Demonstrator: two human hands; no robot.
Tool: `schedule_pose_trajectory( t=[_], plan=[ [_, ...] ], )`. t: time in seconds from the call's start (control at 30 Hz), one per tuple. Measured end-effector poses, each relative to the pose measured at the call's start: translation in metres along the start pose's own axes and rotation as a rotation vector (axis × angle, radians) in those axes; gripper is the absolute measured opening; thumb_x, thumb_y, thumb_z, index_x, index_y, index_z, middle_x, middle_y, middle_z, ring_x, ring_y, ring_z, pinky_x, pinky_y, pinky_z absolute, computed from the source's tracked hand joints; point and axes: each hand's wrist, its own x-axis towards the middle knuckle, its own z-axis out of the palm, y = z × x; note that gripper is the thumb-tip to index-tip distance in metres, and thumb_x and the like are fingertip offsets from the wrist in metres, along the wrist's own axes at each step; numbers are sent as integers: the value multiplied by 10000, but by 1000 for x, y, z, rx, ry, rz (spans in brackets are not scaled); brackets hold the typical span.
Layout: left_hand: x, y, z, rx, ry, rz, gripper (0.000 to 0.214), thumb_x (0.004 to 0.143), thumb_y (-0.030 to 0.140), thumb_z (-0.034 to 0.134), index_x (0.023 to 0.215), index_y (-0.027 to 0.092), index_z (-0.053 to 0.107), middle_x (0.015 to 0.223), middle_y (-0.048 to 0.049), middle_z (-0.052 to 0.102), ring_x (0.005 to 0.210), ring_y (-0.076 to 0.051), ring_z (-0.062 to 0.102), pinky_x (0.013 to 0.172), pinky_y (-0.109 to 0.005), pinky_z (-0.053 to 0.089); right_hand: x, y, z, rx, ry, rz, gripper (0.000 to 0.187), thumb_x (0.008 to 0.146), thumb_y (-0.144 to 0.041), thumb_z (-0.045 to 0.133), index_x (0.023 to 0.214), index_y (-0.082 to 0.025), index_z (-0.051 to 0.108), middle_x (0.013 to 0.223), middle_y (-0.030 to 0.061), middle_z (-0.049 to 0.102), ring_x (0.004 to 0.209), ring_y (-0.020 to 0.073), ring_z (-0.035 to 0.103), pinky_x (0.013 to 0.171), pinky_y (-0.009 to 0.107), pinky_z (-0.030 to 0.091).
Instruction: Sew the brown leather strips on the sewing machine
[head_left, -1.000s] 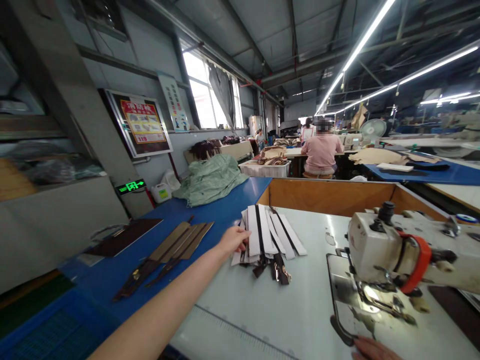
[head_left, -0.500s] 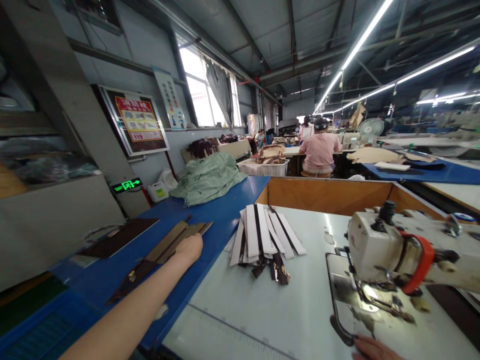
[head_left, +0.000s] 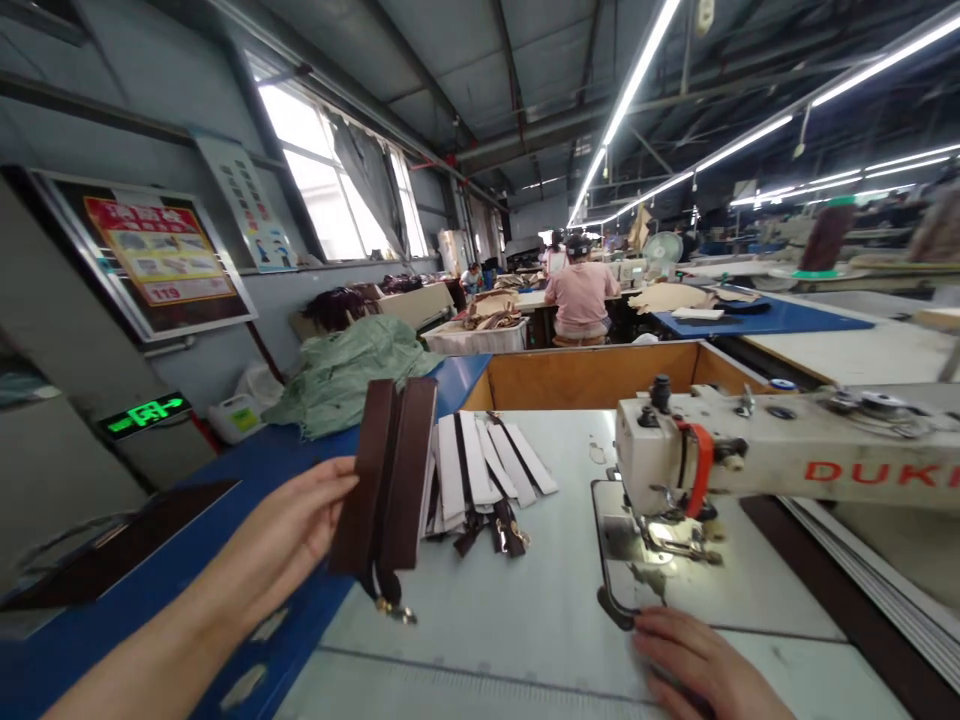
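One brown zipper piece (head_left: 411,470) is picked up, pinched in my left hand (head_left: 296,535); white zipper strips (head_left: 451,470) wait, piled. My right hand (head_left: 697,660) is half curled; can't tell if it's holding anything.

Sewing workshop floor, by the industrial sewing machine (head_left: 750,435), piled zipper strips (head_left: 450,480), ceiling tube lights (head_left: 622,108) and seated co-worker (head_left: 583,295).

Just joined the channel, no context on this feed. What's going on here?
A person's left hand holds a dark brown zipper piece by its left side, with gold-coloured metal at the lower end. Just right of it, a pile of white-backed zipper strips lies fanned on the pale tabletop. The right hand rests at the near edge of the metal plate of a sewing machine. Farther back, a person in a pink top sits facing away.
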Motion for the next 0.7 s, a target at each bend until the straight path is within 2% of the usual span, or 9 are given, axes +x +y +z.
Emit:
schedule_pose_trajectory(
  t=[0.03, 0.1, 0.13, 0.2, 0.27, 0.33, 0.43, 0.57, 0.7],
  plan=[
    [-14, -3, 18, -205, -70, -93, 231, 700, 123, 616, 928, 161, 605, 790, -41, 708, 636, -177, 685, 623, -288, 563, 1, -11, 0, 112, 10, 96, 294, 913, -353, 533, 1140, -239, 682, 1189, 111, 655, 1117, 258, 609, 967, 349, 485],
    [-40, -18, 58, -425, -225, -260, 300, 625, 107, 675, 913, 164, 615, 830, -54, 718, 644, -198, 694, 618, -306, 565, 5, -35, 2, 389, 51, 289, 385, 932, -430, 485, 1245, -239, 602, 1209, 121, 636, 1113, 244, 605, 952, 359, 485],
    [-52, -29, 80, -475, -285, -337, 324, 606, 115, 694, 916, 165, 615, 833, -59, 721, 660, -207, 698, 621, -307, 563, 8, -46, 4, 557, 22, 355, 448, 945, -453, 449, 1337, -244, 510, 1226, 122, 619, 1124, 236, 594, 951, 364, 478],
    [-70, -55, 120, -474, -394, -448, 335, 580, 176, 724, 894, 155, 610, 768, -70, 714, 690, -243, 704, 614, -318, 558, 17, -62, 14, 846, -74, 393, 628, 869, -529, 536, 1395, -213, 407, 1031, 112, 675, 896, 234, 680, 751, 343, 552],
    [-80, -79, 153, -395, -460, -382, 330, 601, 280, 711, 885, 150, 603, 769, -91, 712, 747, -288, 706, 616, -353, 560, 24, -64, 24, 931, -80, 571, 711, 780, -524, 639, 1361, -187, 406, 751, 22, 649, 608, 191, 668, 542, 280, 525],
    [-78, -98, 174, -300, -450, -258, 350, 605, 324, 678, 896, 149, 594, 811, -109, 712, 788, -303, 703, 649, -379, 561, 27, -56, 30, 918, -31, 744, 661, 770, -457, 659, 1321, -186, 413, 638, -43, 577, 480, 144, 607, 457, 227, 461],
    [-56, -110, 188, -180, -350, -106, 413, 566, 262, 653, 959, 162, 572, 966, -124, 691, 842, -274, 696, 759, -394, 547, 23, -37, 29, 872, 18, 835, 626, 780, -341, 639, 1327, -201, 369, 619, -76, 527, 417, 108, 551, 410, 192, 404],
    [-28, -104, 186, -23, -219, 103, 385, 609, 246, 588, 989, 180, 581, 1158, -139, 611, 1053, -295, 623, 947, -478, 454, 19, -27, 23, 834, 46, 843, 627, 775, -222, 590, 1346, -205, 332, 648, -81, 494, 398, 95, 525, 374, 182, 373],
    [-37, -97, 189, 100, -232, 362, 340, 710, 292, 555, 1027, 199, 639, 1340, -107, 523, 1287, -296, 435, 1116, -493, 249, 20, -31, 24, 788, 56, 835, 605, 779, -124, 508, 1352, -200, 329, 657, -79, 485, 402, 91, 525, 372, 178, 385]
  ],
)
